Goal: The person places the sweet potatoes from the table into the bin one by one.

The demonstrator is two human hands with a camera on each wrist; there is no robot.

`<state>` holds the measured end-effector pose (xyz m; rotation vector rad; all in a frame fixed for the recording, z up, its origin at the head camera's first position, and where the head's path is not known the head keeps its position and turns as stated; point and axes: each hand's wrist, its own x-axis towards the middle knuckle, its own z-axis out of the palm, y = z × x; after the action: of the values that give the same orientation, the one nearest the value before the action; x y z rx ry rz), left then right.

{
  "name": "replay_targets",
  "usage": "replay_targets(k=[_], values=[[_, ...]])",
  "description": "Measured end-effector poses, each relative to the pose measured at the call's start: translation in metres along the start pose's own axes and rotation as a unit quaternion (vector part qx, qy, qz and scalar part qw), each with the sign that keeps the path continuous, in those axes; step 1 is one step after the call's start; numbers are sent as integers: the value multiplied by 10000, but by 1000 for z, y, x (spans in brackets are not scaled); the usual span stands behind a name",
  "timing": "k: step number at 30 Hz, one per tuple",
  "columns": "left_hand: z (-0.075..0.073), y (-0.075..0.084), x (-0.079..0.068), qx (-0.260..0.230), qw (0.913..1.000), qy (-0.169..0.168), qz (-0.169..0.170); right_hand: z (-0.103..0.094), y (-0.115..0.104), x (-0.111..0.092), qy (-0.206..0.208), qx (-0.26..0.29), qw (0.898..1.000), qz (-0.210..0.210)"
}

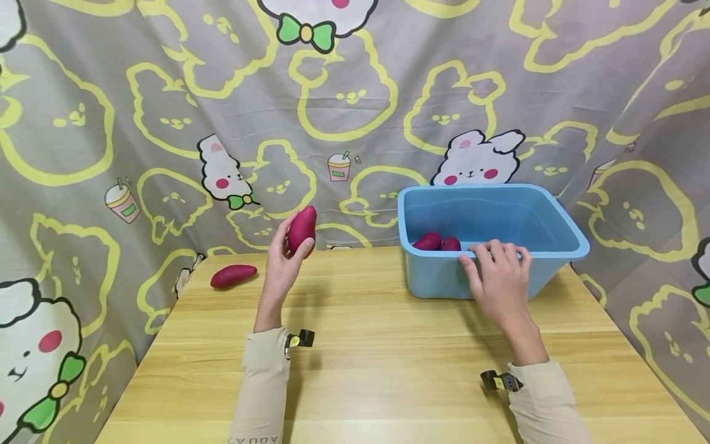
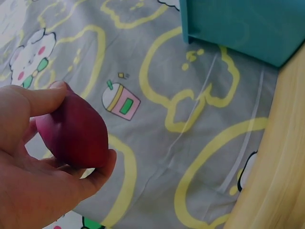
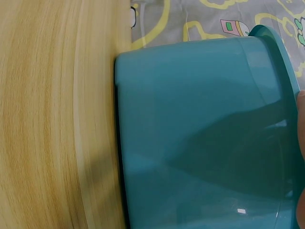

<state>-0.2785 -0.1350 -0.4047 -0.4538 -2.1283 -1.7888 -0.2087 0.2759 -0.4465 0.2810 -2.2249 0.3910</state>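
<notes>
My left hand holds a purple-red sweet potato above the table, thumb on one side and fingers on the other. In the left wrist view the same sweet potato shows its rounded end toward the lower right. A blue plastic bin stands at the table's back right. Over its front rim curl the fingers of my right hand. Inside, at the left, lie two more sweet potatoes, partly hidden by the rim. The right wrist view mostly shows the bin's outer wall, with fingertips at the right edge.
Another sweet potato lies on the wooden table near its back left corner. A grey curtain printed with cartoon animals hangs right behind the table and along both sides.
</notes>
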Motion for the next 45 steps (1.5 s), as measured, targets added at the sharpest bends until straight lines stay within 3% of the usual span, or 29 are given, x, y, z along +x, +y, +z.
replay_targets(k=[6,11,20,29,40,45], values=[[3,3,3,-35,9999,-118,-43,1,-1,0,-23,13,10000,23],[8,9,5,13,9997,-209,138,0,-2,0,-28,37,10000,54],[19,50,-2,-95,9988,-411,238,-2,-3,1,-49,75,9999,83],[34,18,6,61,9975,-516,482,-1,-3,0,-75,72,9999,101],[48,26,7,-74,9945,-739,734,-1,-4,-1,-97,88,9998,118],[60,29,5,-83,9943,-859,628,-1,-4,-2,-32,104,9999,69]])
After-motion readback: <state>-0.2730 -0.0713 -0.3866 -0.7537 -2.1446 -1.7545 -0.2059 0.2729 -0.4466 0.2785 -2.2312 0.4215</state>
